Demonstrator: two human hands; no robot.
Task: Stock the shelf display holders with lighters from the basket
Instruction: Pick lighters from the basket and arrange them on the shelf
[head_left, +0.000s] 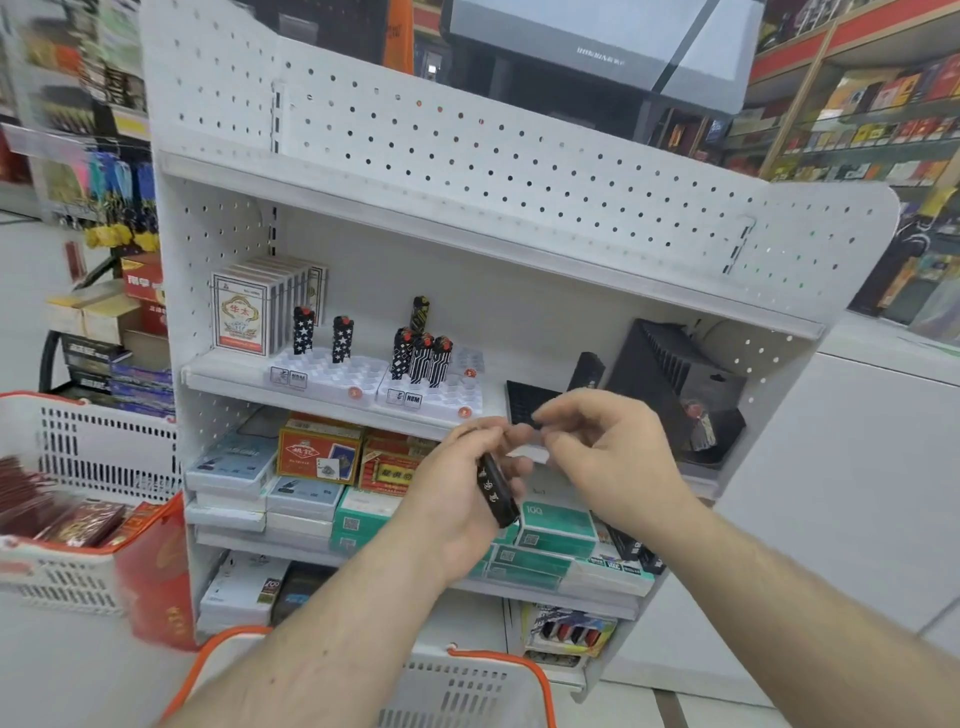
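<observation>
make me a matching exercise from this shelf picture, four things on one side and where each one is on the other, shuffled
Things:
1. black lighter with white characters
2. star-pattern lighter
3. playing card packs
4. teal boxes

Places:
A. far left of the shelf with the white display holders
B. on the shelf below the display holders, behind the hands
C. gripped in the left hand
D. standing in the left display holder

Pairs: 1-C, 2-D, 3-A, 4-B
</observation>
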